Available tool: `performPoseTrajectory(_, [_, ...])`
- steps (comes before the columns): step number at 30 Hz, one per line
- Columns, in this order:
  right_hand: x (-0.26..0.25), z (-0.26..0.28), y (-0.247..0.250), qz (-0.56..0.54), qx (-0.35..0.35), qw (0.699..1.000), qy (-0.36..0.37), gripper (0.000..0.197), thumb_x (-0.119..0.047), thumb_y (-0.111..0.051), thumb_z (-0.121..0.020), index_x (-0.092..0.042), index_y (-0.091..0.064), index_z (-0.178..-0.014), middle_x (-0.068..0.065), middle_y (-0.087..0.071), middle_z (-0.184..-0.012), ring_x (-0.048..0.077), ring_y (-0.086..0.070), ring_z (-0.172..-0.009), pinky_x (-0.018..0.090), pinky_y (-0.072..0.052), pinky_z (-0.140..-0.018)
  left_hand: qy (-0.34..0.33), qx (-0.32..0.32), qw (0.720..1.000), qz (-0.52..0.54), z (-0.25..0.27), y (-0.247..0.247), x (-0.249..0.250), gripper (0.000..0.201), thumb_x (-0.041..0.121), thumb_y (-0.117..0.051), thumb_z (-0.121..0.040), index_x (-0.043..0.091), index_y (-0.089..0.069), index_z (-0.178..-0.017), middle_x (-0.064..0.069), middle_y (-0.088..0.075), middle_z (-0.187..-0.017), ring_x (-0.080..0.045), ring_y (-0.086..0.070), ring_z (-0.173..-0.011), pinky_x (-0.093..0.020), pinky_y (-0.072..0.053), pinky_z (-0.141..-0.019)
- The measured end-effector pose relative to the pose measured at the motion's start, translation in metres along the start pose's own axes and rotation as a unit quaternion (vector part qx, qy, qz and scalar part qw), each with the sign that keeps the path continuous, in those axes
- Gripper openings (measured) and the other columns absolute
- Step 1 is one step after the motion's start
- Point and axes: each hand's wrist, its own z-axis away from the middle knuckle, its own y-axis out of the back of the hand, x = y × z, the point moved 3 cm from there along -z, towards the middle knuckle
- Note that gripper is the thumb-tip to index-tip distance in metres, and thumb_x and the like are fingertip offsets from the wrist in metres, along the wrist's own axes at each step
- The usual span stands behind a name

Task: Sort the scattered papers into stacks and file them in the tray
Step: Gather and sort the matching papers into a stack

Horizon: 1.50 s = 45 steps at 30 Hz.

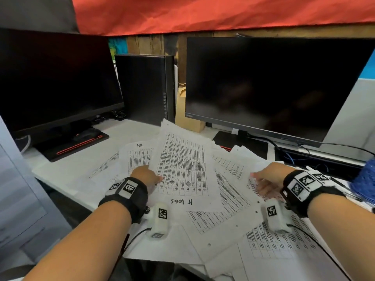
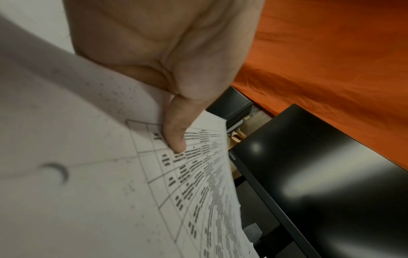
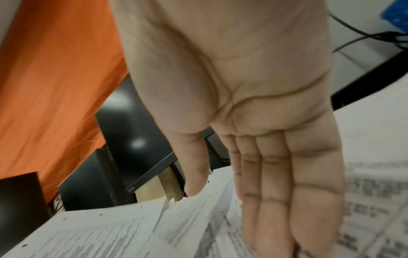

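Papers strewn before two dark monitors, one sheet pinched in left-hand fingers, right-hand fingers straight.

Inventory, by count:

- Monitors: 2, both dark. Left monitor, right monitor.
- Computer tower: 1, black, upright, betw. the monitors.
- Hands: 2. Left hand, right hand.
- Wrist bands w/ square code tags: 2, one per wrist.
- White camera pods w/ code tags: 2, one under each wrist.
- Printed sheets: approx. 10+ on desk, overlapping; exact no. can't be told.
- Lifted sheet: 1, pinched by left hand.
- Handwritten headings legible: 2 ("HR"; one upside-down).
- Brown paper bag: 1, behind papers.
- Red cloth: 1, overhead.
- Blue fuzzy item: 1, far right edge.
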Motion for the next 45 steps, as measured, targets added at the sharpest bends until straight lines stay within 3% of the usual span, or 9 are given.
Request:
performPoseTrajectory(3, [0.002, -0.009, -0.017, -0.096, -0.022, 0.995, -0.012, 0.023, -0.021, -0.072, -0.083, -0.001, -0.063, -0.088, 0.010, -0.063, -0.071, 0.021, -0.057, -0.060, 0.028, -0.048, -0.058, -0.012, -0.008, 0.999, 0.030, 0.002, -0.001, -0.003, 0.047, 0.029, -0.067, -0.087, 0.002, -0.053, -0.124, -0.013, -0.062, -0.121, -0.028, -0.058, -0.111, -0.032, -0.047, -0.094])
performPoseTrajectory(9, [-0.006, -0.020, -0.037, -0.146, 0.015, 0.987, 0.071, 0.030, -0.007, -0.068, -0.084, 0.003, -0.062, -0.112, 0.015, -0.069, -0.109, 0.032, -0.065, -0.099, 0.047, -0.051, -0.093, -0.032, -0.005, 0.985, 0.168, 0.007, 0.000, -0.012, 0.042, 0.024, -0.067, -0.088, 0.007, -0.056, -0.125, -0.010, -0.063, -0.120, -0.027, -0.058, -0.109, -0.037, -0.046, -0.098])
performPoseTrajectory(17, [0.005, 0.005, -0.001, -0.251, 0.036, 0.959, 0.123, 0.020, -0.004, -0.051, -0.095, -0.004, -0.059, -0.113, 0.013, -0.066, -0.104, 0.025, -0.062, -0.085, 0.036, -0.051, -0.065, -0.095, 0.066, 0.925, 0.361, 0.025, 0.021, -0.011, 0.019, 0.009, -0.059, -0.092, 0.013, -0.066, -0.110, -0.001, -0.070, -0.100, -0.010, -0.065, -0.079, -0.010, -0.047, -0.051])
performPoseTrajectory(22, [-0.002, 0.024, 0.000, -0.221, 0.002, 0.962, 0.159, 0.020, -0.007, -0.050, -0.096, -0.008, -0.061, -0.112, 0.010, -0.068, -0.109, 0.024, -0.063, -0.090, 0.034, -0.053, -0.068, -0.107, -0.001, 0.892, 0.439, 0.033, 0.028, 0.001, 0.020, 0.013, -0.054, -0.096, 0.016, -0.066, -0.111, 0.001, -0.074, -0.096, -0.016, -0.069, -0.092, -0.029, -0.054, -0.077])
performPoseTrajectory(27, [-0.013, 0.027, -0.028, -0.218, -0.018, 0.956, 0.198, 0.016, -0.008, -0.050, -0.096, -0.011, -0.064, -0.103, 0.012, -0.068, -0.106, 0.026, -0.061, -0.086, 0.033, -0.049, -0.070, -0.132, -0.048, 0.899, 0.414, 0.046, 0.009, 0.027, 0.021, 0.014, -0.051, -0.098, 0.015, -0.060, -0.116, 0.011, -0.065, -0.090, 0.002, -0.059, -0.076, -0.009, -0.045, -0.053])
performPoseTrajectory(32, [-0.011, 0.027, -0.040, -0.310, 0.010, 0.933, 0.185, 0.029, -0.028, -0.048, -0.098, -0.011, -0.059, -0.119, 0.007, -0.067, -0.112, 0.023, -0.064, -0.097, 0.039, -0.054, -0.078, -0.116, -0.026, 0.893, 0.434, 0.050, -0.002, 0.035, 0.023, 0.013, -0.056, -0.095, 0.016, -0.062, -0.118, 0.005, -0.069, -0.107, -0.014, -0.064, -0.098, -0.033, -0.048, -0.094])
performPoseTrajectory(35, [-0.007, 0.029, -0.038, -0.358, 0.016, 0.914, 0.188, 0.030, -0.043, -0.053, -0.093, -0.021, -0.057, -0.113, 0.003, -0.066, -0.114, 0.023, -0.062, -0.105, 0.045, -0.050, -0.094, -0.128, -0.024, 0.888, 0.442, 0.050, -0.002, 0.035, 0.026, 0.013, -0.055, -0.095, 0.020, -0.062, -0.119, 0.004, -0.071, -0.110, -0.015, -0.066, -0.102, -0.036, -0.048, -0.093])
performPoseTrajectory(39, [-0.012, 0.032, -0.036, -0.333, 0.019, 0.912, 0.238, 0.028, -0.030, -0.059, -0.092, -0.024, -0.054, -0.119, -0.005, -0.068, -0.112, 0.012, -0.066, -0.097, 0.031, -0.053, -0.081, -0.144, -0.039, 0.888, 0.435, 0.057, 0.000, 0.040, 0.027, 0.014, -0.055, -0.096, 0.019, -0.058, -0.122, 0.007, -0.068, -0.112, -0.010, -0.061, -0.104, -0.028, -0.044, -0.092])
performPoseTrajectory(45, [-0.028, 0.035, -0.048, -0.241, 0.044, 0.933, 0.264, 0.035, -0.010, -0.040, -0.098, -0.020, -0.048, -0.130, -0.003, -0.059, -0.121, 0.019, -0.057, -0.112, 0.039, -0.044, -0.102, -0.137, -0.025, 0.922, 0.361, 0.056, -0.008, 0.041, 0.023, 0.026, -0.060, -0.093, 0.016, -0.058, -0.114, 0.005, -0.066, -0.108, -0.016, -0.060, -0.104, -0.032, -0.044, -0.093])
